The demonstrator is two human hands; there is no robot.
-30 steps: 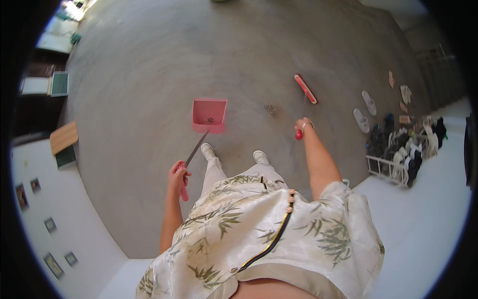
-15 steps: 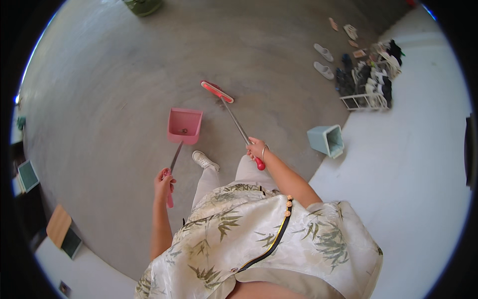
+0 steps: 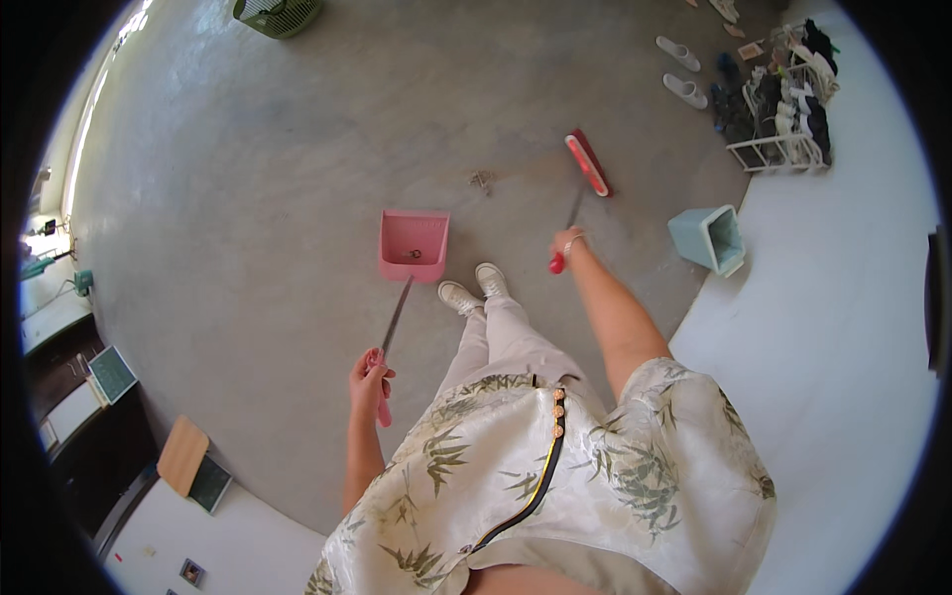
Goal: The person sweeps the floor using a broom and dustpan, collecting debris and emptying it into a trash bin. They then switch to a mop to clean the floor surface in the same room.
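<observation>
My left hand (image 3: 371,383) is wrapped round the pink grip of a long-handled dustpan (image 3: 415,270). Its pink pan rests on the grey floor ahead of my feet, with a small bit of dark debris (image 3: 413,254) inside. In my right hand (image 3: 568,243) is a broom (image 3: 589,165), gripped near the red end of its metal handle. The red and white broom head is out to the right, apart from the dustpan. A small pile of debris (image 3: 481,179) lies on the floor between the dustpan and the broom head.
A pale blue bin (image 3: 702,238) stands by the white wall at right. Beyond it is a white rack (image 3: 778,154) full of shoes, with white slippers (image 3: 684,90) beside it. A green basket (image 3: 281,18) sits far ahead. A wooden board (image 3: 182,454) is at lower left.
The broom head has swung right, away from the dustpan, uncovering the debris pile. My right arm has reached out to the right. My feet now stand close together.
</observation>
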